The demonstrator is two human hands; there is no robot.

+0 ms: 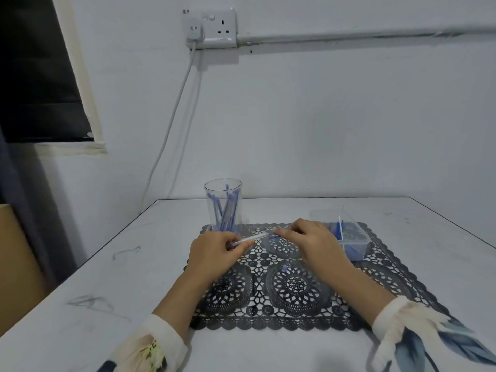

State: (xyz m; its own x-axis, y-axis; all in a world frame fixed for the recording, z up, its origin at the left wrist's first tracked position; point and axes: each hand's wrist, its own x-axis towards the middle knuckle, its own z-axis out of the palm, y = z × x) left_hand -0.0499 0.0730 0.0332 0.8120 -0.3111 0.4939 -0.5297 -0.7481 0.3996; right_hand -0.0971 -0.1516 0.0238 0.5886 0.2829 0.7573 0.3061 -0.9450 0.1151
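The left hand point(214, 251) grips one clear plastic pen barrel point(252, 238), which lies between the hands. The right hand point(316, 242) pinches one thin blue refill point(273, 237) at the barrel's mouth. Misaligned, the refill could bend or slip. One clear plastic tumbler point(223, 205) of pens stands beyond the left hand, and one clear rectangular tub point(354, 245) sits beside the right.

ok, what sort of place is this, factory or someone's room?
Likely a plain home-style room, not a factory: one white table against a bare wall, a double wall socket with a charger plugged in, and a lace placemat as the work surface.
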